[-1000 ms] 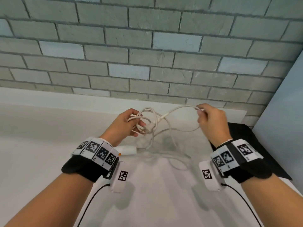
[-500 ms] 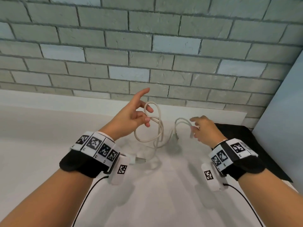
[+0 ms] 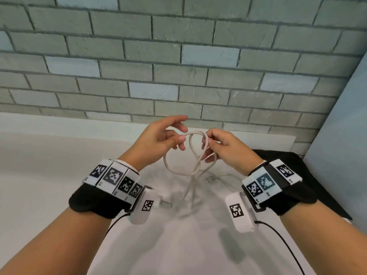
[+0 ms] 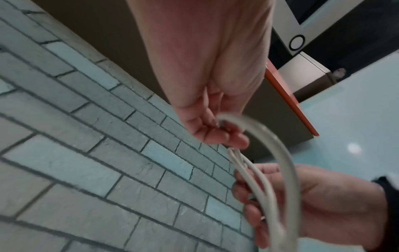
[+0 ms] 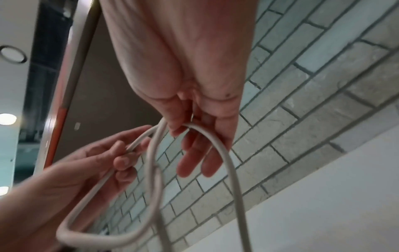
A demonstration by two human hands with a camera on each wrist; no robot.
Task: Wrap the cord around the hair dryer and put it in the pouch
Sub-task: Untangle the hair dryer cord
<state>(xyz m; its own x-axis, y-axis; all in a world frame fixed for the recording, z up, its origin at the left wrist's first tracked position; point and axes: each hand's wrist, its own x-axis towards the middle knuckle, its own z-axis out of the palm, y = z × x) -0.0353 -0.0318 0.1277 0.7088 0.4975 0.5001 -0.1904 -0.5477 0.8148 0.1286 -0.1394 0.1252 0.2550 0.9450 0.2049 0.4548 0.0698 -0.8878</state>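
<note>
Both hands hold the white cord [image 3: 178, 172] up over the white counter [image 3: 49, 175]. It forms two loops between them, and more strands hang down to the counter. My left hand [image 3: 178, 137] pinches the top of one loop. Close on its right, my right hand [image 3: 208, 143] pinches the other loop with thumb and forefinger. The right wrist view shows that pinch [image 5: 183, 122], the cord [image 5: 226, 162] and the left hand [image 5: 112, 153]. Only a grey-white end of the hair dryer [image 3: 165, 204] shows behind my left wrist. The black pouch [image 3: 309, 165] lies flat at the right.
The cord's plug [image 3: 210, 178] lies on the counter below my right hand. A grey brick wall [image 3: 178, 66] rises behind the counter, and a pale panel [image 3: 347, 135] closes the right side beyond the pouch.
My right hand has moved left to meet the left hand and now pinches a loop. The plug end, hanging half a second ago, lies on the counter.
</note>
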